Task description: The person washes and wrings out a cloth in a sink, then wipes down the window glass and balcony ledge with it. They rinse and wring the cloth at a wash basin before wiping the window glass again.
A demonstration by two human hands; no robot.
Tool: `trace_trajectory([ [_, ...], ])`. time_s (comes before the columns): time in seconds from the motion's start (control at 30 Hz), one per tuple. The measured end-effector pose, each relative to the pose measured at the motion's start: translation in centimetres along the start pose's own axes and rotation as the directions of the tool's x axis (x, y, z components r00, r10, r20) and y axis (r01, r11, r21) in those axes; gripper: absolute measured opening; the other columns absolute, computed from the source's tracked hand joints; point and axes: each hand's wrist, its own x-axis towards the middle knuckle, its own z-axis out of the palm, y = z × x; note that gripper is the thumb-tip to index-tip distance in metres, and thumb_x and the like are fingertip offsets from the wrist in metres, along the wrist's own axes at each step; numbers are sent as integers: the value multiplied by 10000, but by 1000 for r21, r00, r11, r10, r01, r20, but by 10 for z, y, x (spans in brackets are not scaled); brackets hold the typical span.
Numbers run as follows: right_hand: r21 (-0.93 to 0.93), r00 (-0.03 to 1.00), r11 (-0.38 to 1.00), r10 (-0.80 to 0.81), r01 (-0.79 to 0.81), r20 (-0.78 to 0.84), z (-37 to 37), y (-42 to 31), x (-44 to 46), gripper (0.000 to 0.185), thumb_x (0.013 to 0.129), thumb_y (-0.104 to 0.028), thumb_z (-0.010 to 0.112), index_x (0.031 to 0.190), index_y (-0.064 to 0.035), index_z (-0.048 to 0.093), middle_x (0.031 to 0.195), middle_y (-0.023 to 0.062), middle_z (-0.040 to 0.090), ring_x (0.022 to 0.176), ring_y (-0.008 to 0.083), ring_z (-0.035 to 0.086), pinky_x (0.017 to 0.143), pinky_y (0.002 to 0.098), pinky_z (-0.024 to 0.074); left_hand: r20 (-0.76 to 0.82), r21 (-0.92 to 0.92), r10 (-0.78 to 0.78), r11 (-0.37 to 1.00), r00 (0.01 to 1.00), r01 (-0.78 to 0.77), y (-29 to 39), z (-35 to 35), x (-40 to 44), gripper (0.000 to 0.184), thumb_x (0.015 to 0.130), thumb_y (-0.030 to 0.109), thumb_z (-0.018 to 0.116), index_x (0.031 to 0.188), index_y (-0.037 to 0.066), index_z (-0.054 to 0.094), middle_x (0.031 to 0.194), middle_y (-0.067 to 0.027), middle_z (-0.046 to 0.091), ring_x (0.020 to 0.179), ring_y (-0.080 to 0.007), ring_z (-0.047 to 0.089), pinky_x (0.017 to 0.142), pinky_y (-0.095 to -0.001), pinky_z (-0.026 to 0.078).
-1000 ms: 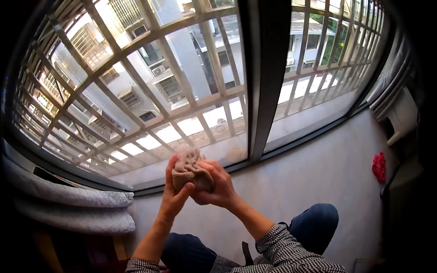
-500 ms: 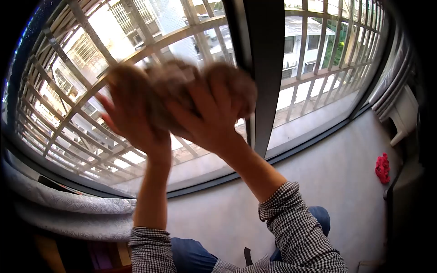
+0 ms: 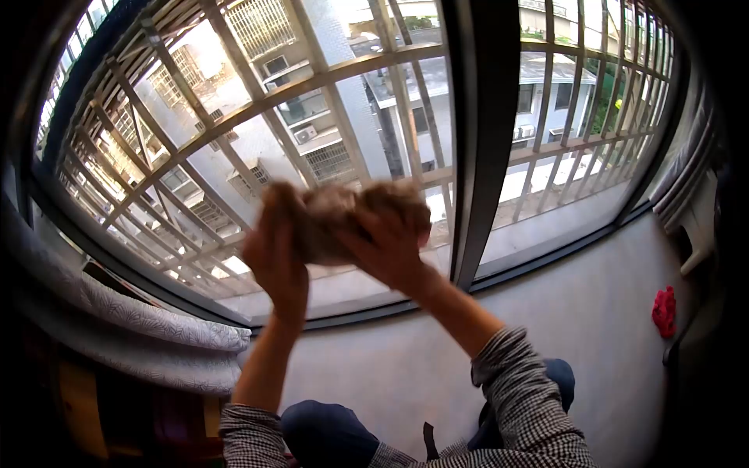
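A brown cloth point(image 3: 331, 214), bunched and blurred by motion, is held up in front of the window. My left hand point(image 3: 279, 261) grips its left end. On the right part of the cloth lies my right hand point(image 3: 386, 246), its fingers bent over the fabric. Folds of the cloth hide some of the fingertips. Behind both hands stands the glass pane with metal bars point(image 3: 343, 76) outside it.
A dark window frame post point(image 3: 488, 140) rises right of my hands. Patterned grey curtain fabric point(image 3: 187, 335) lies at the left. On the pale floor point(image 3: 601, 312) there is a red crumpled item point(image 3: 664, 312) at the right, below a white stool leg point(image 3: 697, 242).
The cloth went from a bundle low near the sill up in front of the glass, spreading wider between my hands. Since the middle frame, both hands have come down somewhat. The view has shifted slightly.
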Motion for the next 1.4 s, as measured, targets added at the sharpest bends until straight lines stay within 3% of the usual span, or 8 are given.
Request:
trace_trajectory([
  [0.23, -1, 820, 973, -194, 230, -539, 36, 6, 190, 433, 649, -365, 628, 1046, -194, 603, 1177, 38, 538, 1034, 229, 507, 783, 413, 385, -579, 167, 255, 967, 774, -194, -74, -25, 118, 464, 916, 385, 494, 1250, 63, 517, 1264, -172, 485, 1155, -320, 434, 968, -471, 368],
  [0.37, -258, 966, 932, -238, 255, 97, 67, -26, 149, 478, 783, -434, 585, 1131, -108, 549, 1183, 96, 518, 1109, 252, 488, 866, 422, 444, -654, 313, 228, 949, 721, -16, -101, 39, 33, 545, 899, 414, 532, 1273, 20, 480, 1200, -220, 484, 1122, -361, 453, 928, -470, 386],
  [0.47, -672, 686, 344, -643, 656, 340, 73, -17, 46, 451, 904, -279, 493, 1303, -116, 361, 1203, 84, 464, 1126, 178, 487, 873, 277, 485, -455, -419, -206, 908, 866, -4, -104, 71, -71, 355, 865, 192, 559, 1164, 4, 532, 1112, -169, 577, 1013, -327, 569, 920, -401, 415],
  [0.63, -315, 338, 170, -709, 934, 619, 50, 9, -107, 409, 934, -190, 479, 1321, -83, 404, 1197, 89, 552, 1128, 195, 533, 883, 273, 492, 288, 47, -43, 998, 957, 31, -74, 59, -200, 335, 769, -40, 564, 1102, -16, 588, 1110, -179, 539, 990, -360, 535, 870, -384, 450],
  [0.73, -473, 251, -189, -650, 861, 717, 18, 33, -121, 416, 927, -158, 485, 1300, 11, 410, 1215, 137, 550, 1126, 228, 542, 920, 310, 479, 111, -12, -50, 999, 993, 52, -55, 62, -154, 290, 830, -40, 526, 1110, -4, 594, 1104, -185, 533, 975, -347, 532, 862, -408, 441],
  [0.93, -208, 958, 943, -226, 261, 179, -27, 26, 103, 240, 771, -207, 576, 890, -17, 491, 819, 108, 465, 735, 250, 488, 651, 375, 423, -346, -161, -149, 982, 926, 98, -65, 18, 7, 398, 926, 256, 501, 1248, 24, 536, 1239, -152, 537, 1162, -270, 495, 984, -380, 394],
  [1.13, -99, 954, 992, -106, 81, -279, -31, 56, 221, 625, 763, -235, 612, 1321, -31, 418, 1434, 271, 245, 1289, 462, 287, 993, 556, 320, -485, 144, 326, 945, 812, -293, -5, -7, 171, 579, 950, 446, 392, 1389, 70, 355, 1411, -161, 349, 1294, -301, 357, 1052, -438, 311],
  [1.4, 81, 998, 997, -13, 8, 56, -29, 66, 106, 321, 832, -163, 573, 1093, -59, 418, 1078, 158, 406, 1025, 319, 410, 913, 429, 355, -236, 131, 351, 935, 906, -329, 29, 69, 56, 632, 965, 477, 267, 1381, 4, 307, 1430, -208, 300, 1349, -353, 256, 1101, -494, 128],
])
